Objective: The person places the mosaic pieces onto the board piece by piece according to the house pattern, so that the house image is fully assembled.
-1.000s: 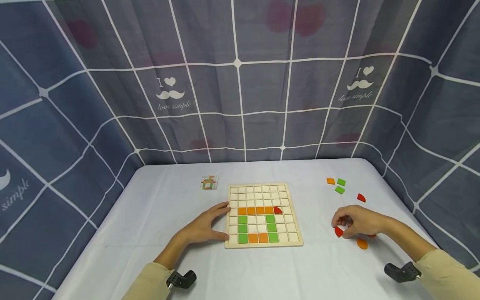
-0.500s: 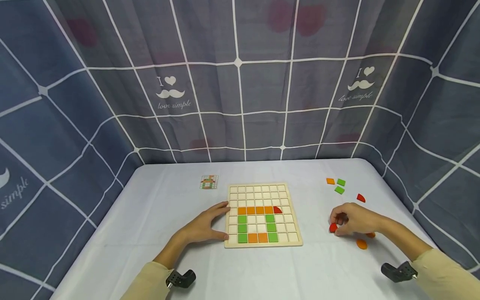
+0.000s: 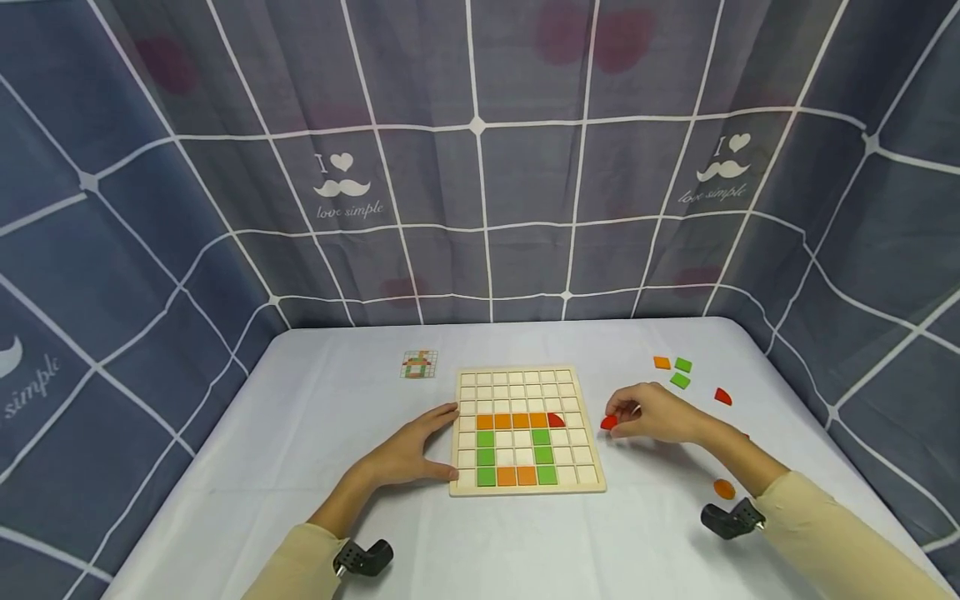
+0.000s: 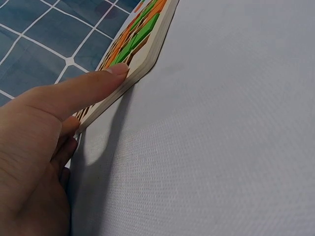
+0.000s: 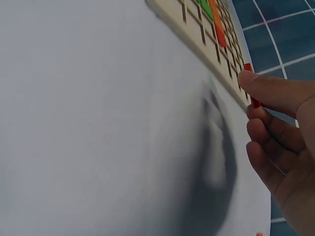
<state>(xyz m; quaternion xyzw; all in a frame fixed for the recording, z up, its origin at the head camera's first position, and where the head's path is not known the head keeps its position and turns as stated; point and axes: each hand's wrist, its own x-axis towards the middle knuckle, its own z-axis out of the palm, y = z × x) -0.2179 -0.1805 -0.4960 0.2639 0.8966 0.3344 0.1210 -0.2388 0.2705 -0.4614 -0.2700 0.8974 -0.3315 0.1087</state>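
A wooden grid board [image 3: 590, 458] lies on the table, bearing orange and green square tiles and one red rounded tile [image 3: 555, 420]. My left hand [image 3: 401, 452] touches the board's left edge, thumb and fingers spread apart; in the left wrist view its thumb [image 4: 93, 88] rests on the rim. Just right of the board, my right hand [image 3: 658, 414] pinches a red quarter-circle tile [image 3: 608, 423] between thumb and fingers. The right wrist view shows this red tile [image 5: 255, 102] edge-on, raised off the table, with the other fingers curled below.
At the back right lie an orange tile [image 3: 662, 362], two green tiles [image 3: 681, 381] and a red quarter-circle tile [image 3: 723, 396]. An orange rounded tile [image 3: 724, 489] lies nearer, by the right forearm. A small pattern card [image 3: 418, 364] sits behind the board's left side.
My right hand has picked up the red tile from the right side and carried it left and away from me, towards the board. The left hand and the board have stayed in place.
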